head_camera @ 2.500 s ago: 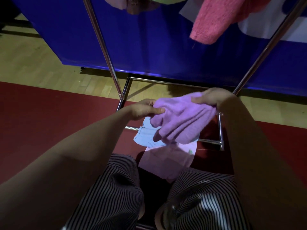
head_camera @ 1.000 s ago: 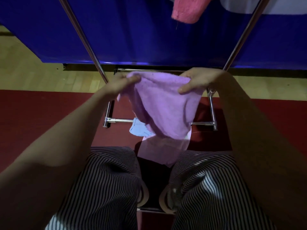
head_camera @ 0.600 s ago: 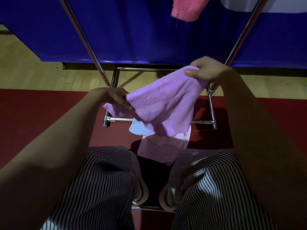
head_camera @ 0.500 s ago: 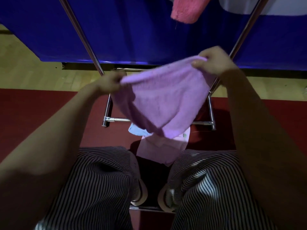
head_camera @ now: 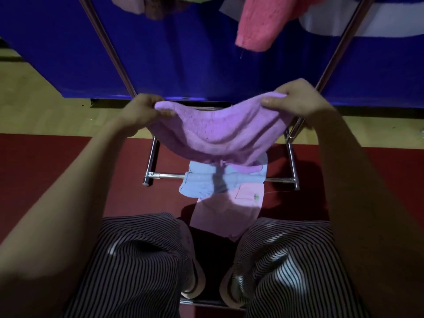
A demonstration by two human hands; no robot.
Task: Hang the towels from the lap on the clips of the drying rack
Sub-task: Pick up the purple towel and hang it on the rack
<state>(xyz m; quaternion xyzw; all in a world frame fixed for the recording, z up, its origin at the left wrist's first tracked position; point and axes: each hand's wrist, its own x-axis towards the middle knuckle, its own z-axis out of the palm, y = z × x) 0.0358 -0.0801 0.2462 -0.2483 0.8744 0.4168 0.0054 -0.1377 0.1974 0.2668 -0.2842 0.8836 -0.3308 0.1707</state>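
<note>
Striped knees [head_camera: 142, 260] nearest; beyond them a pink towel [head_camera: 226, 214] and a blue towel [head_camera: 206, 182] lie. Above, left hand [head_camera: 142, 111] and right hand [head_camera: 296, 99] pinch the purple towel [head_camera: 218, 131] by its corners before the rack [head_camera: 110, 47].

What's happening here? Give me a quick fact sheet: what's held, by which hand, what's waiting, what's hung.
held: purple towel, spread by its top edge, sagging in the middle
left hand: pinches one top corner
right hand: pinches the other
waiting: light blue towel and pink towel, below the held one, near the knees
hung: coral cloth overhead
drying rack: metal poles ahead; clips not visible
</note>
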